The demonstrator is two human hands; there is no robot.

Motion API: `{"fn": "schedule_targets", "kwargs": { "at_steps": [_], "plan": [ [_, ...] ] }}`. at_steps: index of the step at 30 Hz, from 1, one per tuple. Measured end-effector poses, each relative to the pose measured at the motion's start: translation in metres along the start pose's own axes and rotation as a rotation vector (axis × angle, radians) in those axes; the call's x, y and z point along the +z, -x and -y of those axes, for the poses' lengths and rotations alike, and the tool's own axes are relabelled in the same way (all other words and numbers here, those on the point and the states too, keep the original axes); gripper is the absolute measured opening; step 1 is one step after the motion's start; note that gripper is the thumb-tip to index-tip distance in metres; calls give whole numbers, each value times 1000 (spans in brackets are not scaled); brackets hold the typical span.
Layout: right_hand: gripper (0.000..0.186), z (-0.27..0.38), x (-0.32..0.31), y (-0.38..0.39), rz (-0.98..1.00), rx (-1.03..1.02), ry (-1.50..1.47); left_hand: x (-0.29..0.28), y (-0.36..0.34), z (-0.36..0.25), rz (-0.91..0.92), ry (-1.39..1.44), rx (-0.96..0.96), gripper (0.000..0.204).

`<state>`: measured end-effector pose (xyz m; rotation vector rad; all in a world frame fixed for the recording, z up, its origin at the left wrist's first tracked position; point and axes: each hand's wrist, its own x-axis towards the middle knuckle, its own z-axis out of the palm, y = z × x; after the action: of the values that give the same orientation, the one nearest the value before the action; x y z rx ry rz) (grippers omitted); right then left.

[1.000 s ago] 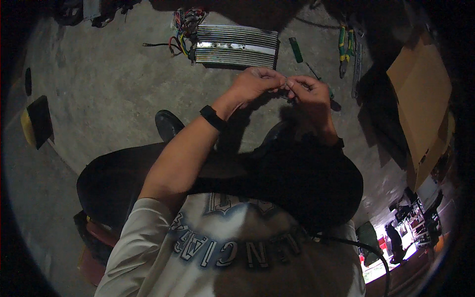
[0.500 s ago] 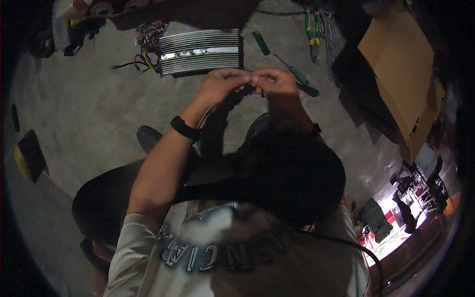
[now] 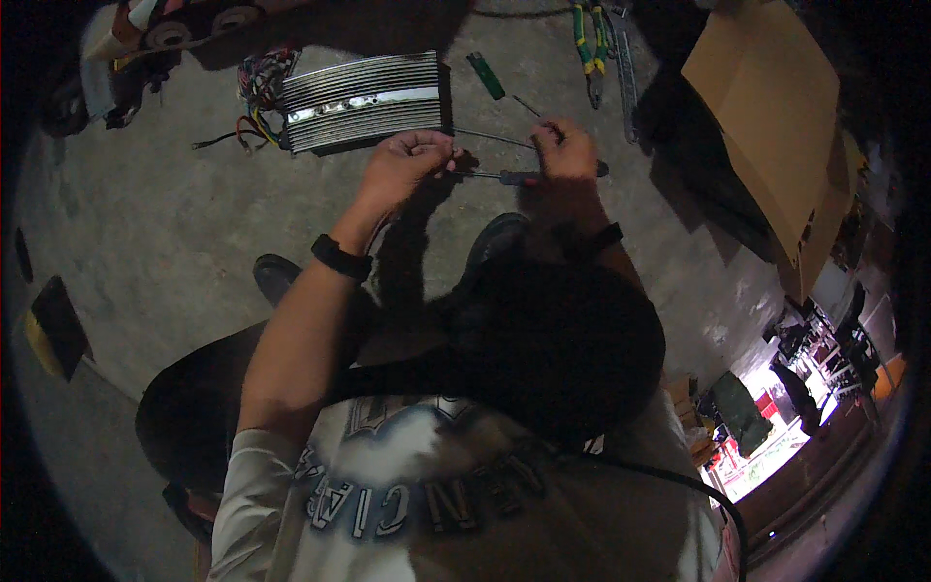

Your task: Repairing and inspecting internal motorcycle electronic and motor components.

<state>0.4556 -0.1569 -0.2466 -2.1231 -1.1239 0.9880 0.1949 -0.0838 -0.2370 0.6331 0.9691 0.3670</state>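
Note:
My left hand is closed in a pinch just below the silver finned metal box; whatever lies between its fingertips is too small to make out. A screwdriver with a dark and red handle points its thin shaft at those fingertips. Its handle runs into my right hand, which is curled closed around it, the grip partly hidden. Behind the right hand, a second screwdriver's shaft lies on the floor. The thin shaft of another screwdriver shows beyond the knuckles, its handle covered.
Bundled coloured wires come out of the box's left side. Past the right hand lie a green lighter-like piece, green-and-yellow pliers and a long metal strip. An opened cardboard box stands at the right. My shoes rest on the concrete floor.
My hands, which met at the fingertips, have parted: the right moved rightward, the left slightly left. The red-and-dark screwdriver now shows between them. The view has shifted a little.

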Motion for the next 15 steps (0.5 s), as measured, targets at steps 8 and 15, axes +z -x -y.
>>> {"fn": "schedule_targets", "kwargs": {
  "at_steps": [8,15],
  "plan": [
    [37,-68,-25,-28,-31,-129,621,-5,0,4,-54,-34,23,24],
    [36,-75,-27,-33,42,-123,707,-20,1,10,-104,-93,16,22]
  ]
}}
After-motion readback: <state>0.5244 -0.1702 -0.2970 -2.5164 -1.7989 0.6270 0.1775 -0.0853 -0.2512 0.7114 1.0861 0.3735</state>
